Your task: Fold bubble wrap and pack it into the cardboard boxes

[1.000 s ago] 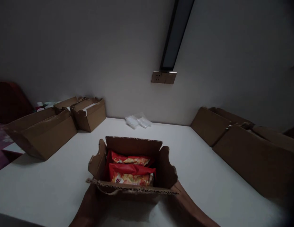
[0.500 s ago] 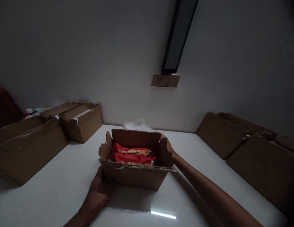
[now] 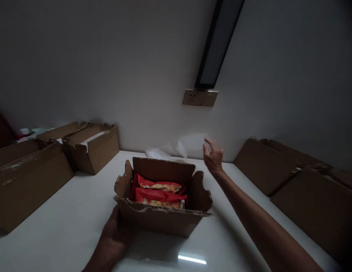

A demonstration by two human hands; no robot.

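A small open cardboard box (image 3: 161, 221) with torn flaps stands on the white table (image 3: 65, 223) in front of me. Inside it lie red snack packets (image 3: 160, 190). My left hand (image 3: 113, 238) grips the box's near left corner from below. Beyond the box's far right corner, my right hand (image 3: 212, 155) is raised. Its fingers are curled onto the edge of a clear plastic bag (image 3: 191, 145), which hangs lifted off the table against the wall. More clear plastic bags (image 3: 157, 153) lie on the table behind the box.
Open cardboard boxes line the left side, one large (image 3: 28, 181) and one smaller (image 3: 93, 147). Further cardboard boxes (image 3: 278, 166) lie along the right edge. A wall socket (image 3: 200, 98) sits on the grey wall behind the table.
My right hand has let go of the box's far right side and risen behind it, lifting a clear plastic bag. My left hand stays on the box, which sits slightly nearer.
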